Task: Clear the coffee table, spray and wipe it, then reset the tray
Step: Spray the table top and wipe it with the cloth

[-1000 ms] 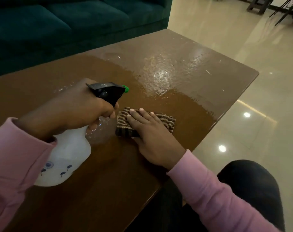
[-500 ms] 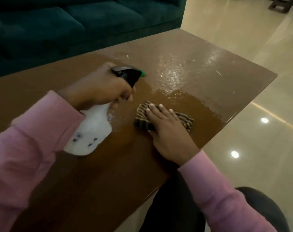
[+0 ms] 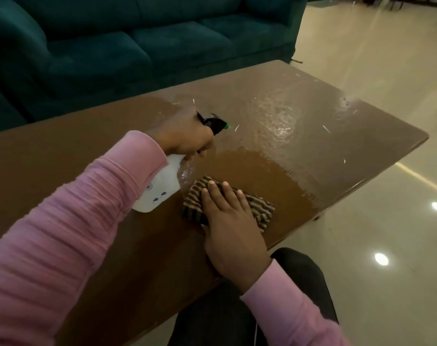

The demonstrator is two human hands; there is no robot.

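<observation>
While the left hand [image 3: 185,136] clamped the spray bottle [image 3: 162,188] to wet the counter [image 3: 312,116], the right hand [image 3: 227,226] pinned the striped cloth [image 3: 259,208], fingers [image 3: 211,189] flat.

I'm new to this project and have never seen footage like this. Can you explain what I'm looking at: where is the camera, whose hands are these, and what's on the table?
There is no machine here: a person in pink sleeves works with bare hands. The view comes from a camera worn on their head, looking forward and down, so both arms reach in from the bottom. The left hand grips a white spray bottle by its black trigger head, with the green nozzle tip aimed across the brown coffee table. The right hand lies flat, fingers straight, on a folded striped cloth on the table. Farther along, the tabletop shows a glossy, wet-looking patch. A dark teal sofa stands behind.
</observation>
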